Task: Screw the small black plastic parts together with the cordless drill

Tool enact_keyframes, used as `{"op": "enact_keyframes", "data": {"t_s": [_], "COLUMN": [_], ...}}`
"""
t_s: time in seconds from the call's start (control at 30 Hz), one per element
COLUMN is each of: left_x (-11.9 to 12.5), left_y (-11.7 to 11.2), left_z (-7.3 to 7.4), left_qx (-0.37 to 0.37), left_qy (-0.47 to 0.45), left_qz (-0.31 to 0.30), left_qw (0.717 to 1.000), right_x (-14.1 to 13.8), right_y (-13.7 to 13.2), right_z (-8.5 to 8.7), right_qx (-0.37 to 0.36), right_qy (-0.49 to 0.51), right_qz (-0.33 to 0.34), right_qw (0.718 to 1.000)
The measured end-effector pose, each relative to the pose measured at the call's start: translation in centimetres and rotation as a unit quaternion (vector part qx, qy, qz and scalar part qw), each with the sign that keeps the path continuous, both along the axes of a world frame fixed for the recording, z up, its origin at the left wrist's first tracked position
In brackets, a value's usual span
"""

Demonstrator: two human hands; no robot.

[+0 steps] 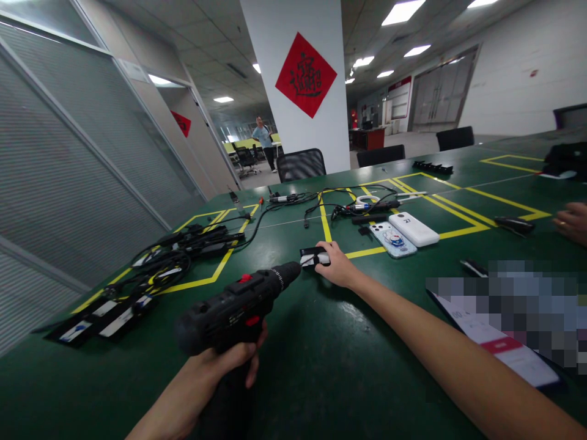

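My left hand [224, 366] is wrapped round the grip of a black cordless drill [238, 305] with red buttons, its chuck pointing away toward the table's middle. My right hand [337, 266] reaches forward and closes its fingers on a small black and white part [313, 257] lying on the green table [321, 354], just ahead of the drill's chuck.
Two phones [403, 235] lie beyond my right hand inside yellow floor-tape style markings. Cables and black adapters [183, 250] crowd the left side. Another person's hand [571, 223] rests at the right edge. Papers [499, 342] lie near right. Chairs and a pillar stand behind.
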State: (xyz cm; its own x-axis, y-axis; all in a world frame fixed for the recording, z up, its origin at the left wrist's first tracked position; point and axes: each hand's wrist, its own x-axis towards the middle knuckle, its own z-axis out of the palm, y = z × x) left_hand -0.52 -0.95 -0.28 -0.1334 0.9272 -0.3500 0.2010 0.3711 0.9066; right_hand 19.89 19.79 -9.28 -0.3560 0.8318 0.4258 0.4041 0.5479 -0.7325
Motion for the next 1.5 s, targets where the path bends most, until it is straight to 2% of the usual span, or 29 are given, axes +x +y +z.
{"op": "enact_keyframes", "data": {"t_s": [0.5, 0.77, 0.9, 1.3, 1.5], "left_x": [-0.1, -0.1, 0.0, 0.6, 0.2], "left_y": [0.1, 0.1, 0.1, 0.0, 0.1], "left_z": [0.4, -0.4, -0.2, 0.9, 0.6], "left_qx": [-0.011, 0.016, 0.005, -0.001, 0.003], "left_qy": [-0.002, 0.012, 0.022, 0.002, 0.009], "left_qz": [-0.024, -0.006, 0.008, -0.019, -0.029], "left_qw": [1.0, 1.0, 1.0, 1.0, 1.0], "right_x": [0.0, 0.0, 0.0, -0.1, -0.1], "right_y": [0.1, 0.0, 0.1, 0.0, 0.1], "right_z": [-0.2, -0.1, -0.1, -0.2, -0.2], "right_qx": [0.01, -0.005, 0.0, 0.011, 0.009], "right_qy": [0.001, -0.001, -0.003, 0.003, 0.0], "right_qz": [0.002, -0.001, -0.002, -0.002, -0.002], "right_qw": [1.0, 1.0, 1.0, 1.0, 1.0]}}
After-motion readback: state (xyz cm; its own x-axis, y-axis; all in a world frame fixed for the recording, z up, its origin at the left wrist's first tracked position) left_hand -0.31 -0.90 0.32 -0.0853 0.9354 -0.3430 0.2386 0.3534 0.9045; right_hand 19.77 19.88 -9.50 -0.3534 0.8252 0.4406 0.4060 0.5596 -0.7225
